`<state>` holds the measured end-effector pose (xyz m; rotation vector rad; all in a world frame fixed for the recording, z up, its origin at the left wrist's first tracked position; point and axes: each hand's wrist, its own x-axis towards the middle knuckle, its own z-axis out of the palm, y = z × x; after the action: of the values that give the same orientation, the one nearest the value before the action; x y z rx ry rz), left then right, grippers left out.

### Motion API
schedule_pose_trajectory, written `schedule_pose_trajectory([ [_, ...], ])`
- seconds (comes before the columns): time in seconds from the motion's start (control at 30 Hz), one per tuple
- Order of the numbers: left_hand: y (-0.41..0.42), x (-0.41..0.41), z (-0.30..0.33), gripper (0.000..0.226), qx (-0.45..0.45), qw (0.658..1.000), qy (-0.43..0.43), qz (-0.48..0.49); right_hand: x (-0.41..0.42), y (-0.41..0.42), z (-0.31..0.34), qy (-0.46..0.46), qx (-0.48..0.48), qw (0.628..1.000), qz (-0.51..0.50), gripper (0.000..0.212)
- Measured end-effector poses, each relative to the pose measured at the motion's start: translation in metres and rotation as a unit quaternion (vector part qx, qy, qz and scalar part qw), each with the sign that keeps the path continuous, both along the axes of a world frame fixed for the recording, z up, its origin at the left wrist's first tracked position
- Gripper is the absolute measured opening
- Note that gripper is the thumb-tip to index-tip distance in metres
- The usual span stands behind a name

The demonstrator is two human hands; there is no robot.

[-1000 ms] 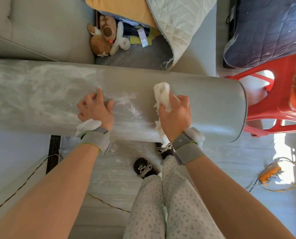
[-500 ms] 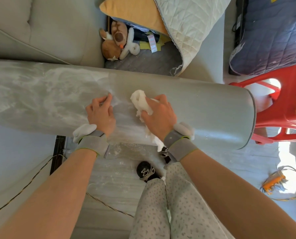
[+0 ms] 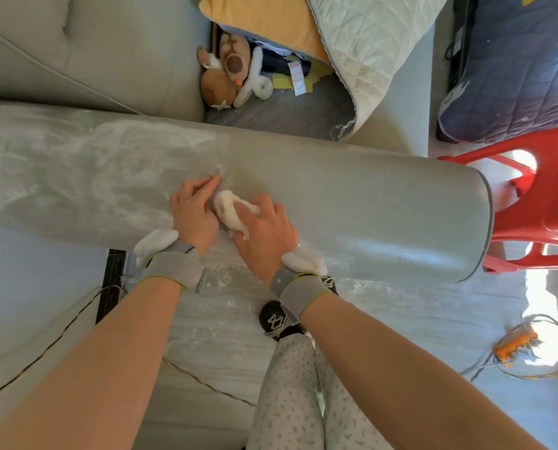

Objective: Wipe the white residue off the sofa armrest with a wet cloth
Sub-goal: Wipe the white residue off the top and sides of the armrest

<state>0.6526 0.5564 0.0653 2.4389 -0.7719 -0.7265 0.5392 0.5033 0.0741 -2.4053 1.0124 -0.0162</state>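
Note:
The grey sofa armrest [image 3: 368, 203] runs across the view as a long rounded bolster. White residue [image 3: 86, 177] covers its left half, while the right half looks clean. My right hand [image 3: 264, 233] grips a bunched white cloth [image 3: 230, 211] and presses it onto the armrest near the middle. My left hand [image 3: 193, 212] rests on the armrest right beside the cloth, fingers lying nearly straight on the surface and touching the cloth's left side.
A red plastic chair [image 3: 537, 206] stands at the armrest's right end. Stuffed toys [image 3: 228, 76], a yellow pillow and a quilted blanket lie behind it. White powder is scattered on the floor by my shoes [image 3: 277, 319]. An orange power strip [image 3: 514, 347] and cables lie on the floor.
My right hand has slid the cloth leftward along the armrest until it meets my left hand. The left hand stayed in place on the armrest, and its fingers flattened.

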Motion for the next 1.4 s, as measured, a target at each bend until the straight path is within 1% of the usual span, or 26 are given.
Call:
schedule_pose_trajectory([
  [0.07,-0.002,-0.001,0.001,0.05,-0.005,1.0,-0.004,0.009,-0.009,-0.006,0.001,-0.04,0.038,0.998,0.0,0.041],
  [0.13,-0.003,-0.003,-0.001,0.046,0.002,1.0,-0.021,0.011,-0.023,-0.014,0.007,-0.089,0.054,0.994,-0.032,0.047],
  [0.23,-0.002,-0.007,-0.008,0.041,0.023,0.998,-0.063,-0.005,-0.049,-0.026,0.016,-0.112,0.081,0.983,-0.118,0.045],
  [0.3,-0.004,-0.011,-0.01,0.041,0.044,0.995,-0.088,-0.011,-0.066,-0.038,0.022,-0.131,0.135,0.963,-0.194,0.04],
  [0.37,-0.006,-0.017,-0.009,0.043,0.067,0.993,-0.094,0.0,-0.082,-0.055,0.029,-0.162,0.223,0.915,-0.293,0.029],
  [0.47,-0.01,-0.023,-0.006,0.045,0.08,0.991,-0.104,0.007,-0.101,-0.087,0.04,-0.217,0.326,0.815,-0.426,0.012],
  [0.5,-0.01,-0.023,-0.006,0.045,0.082,0.991,-0.106,0.009,-0.105,-0.098,0.043,-0.229,0.344,0.79,-0.452,0.012],
  [0.53,-0.011,-0.023,-0.005,0.045,0.085,0.991,-0.106,0.012,-0.109,-0.109,0.047,-0.237,0.355,0.774,-0.468,0.014],
  [0.57,-0.011,-0.024,-0.005,0.045,0.089,0.99,-0.106,0.015,-0.112,-0.12,0.049,-0.231,0.354,0.773,-0.472,0.015],
  [0.6,-0.012,-0.024,-0.005,0.044,0.093,0.99,-0.105,0.016,-0.116,-0.128,0.05,-0.22,0.35,0.781,-0.468,0.014],
  [0.63,-0.012,-0.025,-0.005,0.044,0.094,0.99,-0.105,0.017,-0.12,-0.137,0.049,-0.203,0.34,0.798,-0.455,0.012],
  [0.67,-0.012,-0.025,-0.005,0.044,0.094,0.99,-0.105,0.017,-0.123,-0.145,0.048,-0.176,0.327,0.818,-0.439,0.016],
  [0.7,-0.012,-0.025,-0.004,0.044,0.094,0.99,-0.105,0.016,-0.128,-0.151,0.046,-0.145,0.31,0.841,-0.419,0.028],
  [0.77,-0.013,-0.024,-0.005,0.044,0.095,0.99,-0.106,0.015,-0.136,-0.157,0.041,-0.069,0.234,0.901,-0.358,0.054],
  [0.8,-0.013,-0.024,-0.005,0.044,0.097,0.989,-0.107,0.015,-0.138,-0.158,0.039,-0.034,0.179,0.931,-0.317,0.062],
  [0.87,-0.013,-0.025,-0.004,0.044,0.098,0.989,-0.107,0.015,-0.137,-0.154,0.038,0.007,0.097,0.963,-0.252,0.065],
  [0.93,-0.013,-0.025,-0.004,0.045,0.096,0.99,-0.105,0.017,-0.134,-0.148,0.036,0.016,0.069,0.971,-0.231,0.057],
  [0.97,-0.013,-0.026,-0.003,0.045,0.094,0.99,-0.103,0.02,-0.131,-0.147,0.037,0.013,0.073,0.967,-0.245,0.052],
  [1.03,-0.014,-0.026,-0.003,0.044,0.093,0.99,-0.101,0.022,-0.124,-0.149,0.038,-0.008,0.119,0.942,-0.314,0.043],
  [1.07,-0.014,-0.027,-0.002,0.044,0.092,0.99,-0.103,0.023,-0.119,-0.151,0.037,-0.012,0.14,0.925,-0.352,0.042],
  [1.1,-0.014,-0.028,-0.002,0.044,0.092,0.99,-0.106,0.026,-0.113,-0.151,0.035,-0.003,0.146,0.914,-0.378,0.048],
  [1.17,-0.014,-0.03,-0.003,0.044,0.09,0.989,-0.11,0.029,-0.102,-0.141,0.032,0.068,0.098,0.923,-0.365,0.068],
  [1.2,-0.014,-0.03,-0.003,0.044,0.091,0.989,-0.111,0.028,-0.098,-0.135,0.03,0.105,0.067,0.934,-0.335,0.072],
  [1.27,-0.015,-0.029,-0.003,0.044,0.096,0.989,-0.109,0.027,-0.101,-0.134,0.024,0.139,0.047,0.946,-0.288,0.069],
  [1.3,-0.015,-0.029,-0.002,0.044,0.098,0.989,-0.108,0.029,-0.105,-0.139,0.023,0.127,0.061,0.948,-0.285,0.066],
  [1.4,-0.016,-0.029,-0.002,0.043,0.099,0.989,-0.108,0.032,-0.127,-0.163,0.026,0.006,0.111,0.944,-0.31,0.059],
])
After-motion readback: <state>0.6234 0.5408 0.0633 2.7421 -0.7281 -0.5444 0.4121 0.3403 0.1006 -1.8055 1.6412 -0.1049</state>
